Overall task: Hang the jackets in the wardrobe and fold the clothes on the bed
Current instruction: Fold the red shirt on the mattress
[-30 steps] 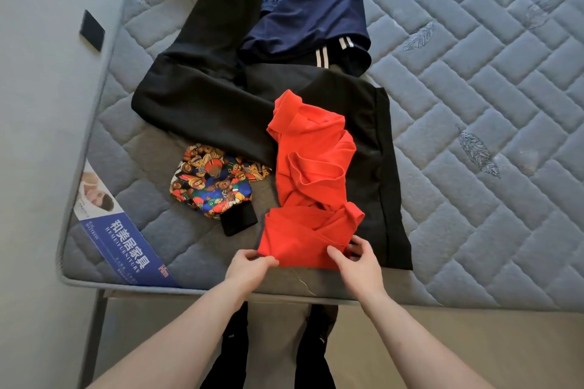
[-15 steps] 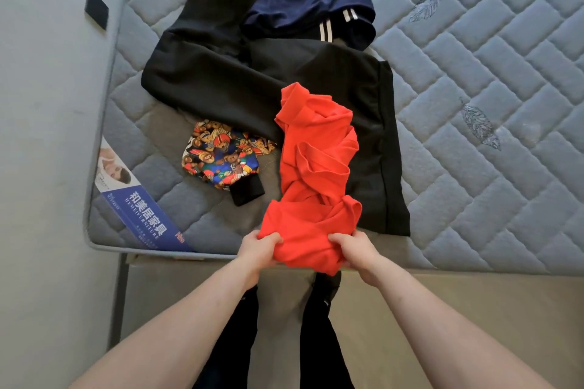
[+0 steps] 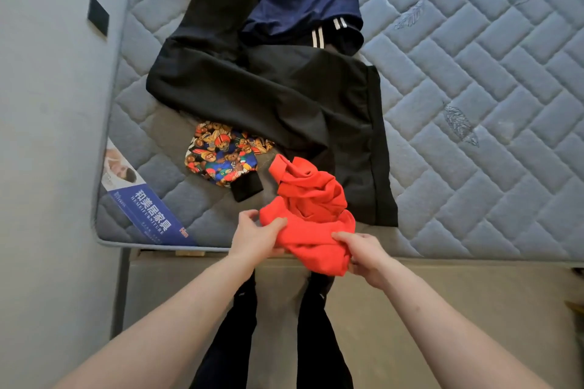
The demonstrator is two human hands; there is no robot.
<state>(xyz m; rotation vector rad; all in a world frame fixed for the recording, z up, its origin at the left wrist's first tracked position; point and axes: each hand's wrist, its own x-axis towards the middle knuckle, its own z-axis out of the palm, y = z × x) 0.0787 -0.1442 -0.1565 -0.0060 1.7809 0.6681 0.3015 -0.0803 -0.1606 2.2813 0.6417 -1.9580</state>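
Pulled nearer, both hands [image 3: 311, 241] grip the bunched red garment [image 3: 311, 215].

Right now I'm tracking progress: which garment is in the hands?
The red garment, bunched between left hand and right hand; the others lie untouched.

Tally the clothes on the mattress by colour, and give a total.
Red: 1, the crumpled red cloth garment, gripped by both hands
Black: 1, the long black trousers
Navy: 1, the navy garment with white stripes
Multicolour: 1, the bear-print cloth piece
Total: 4
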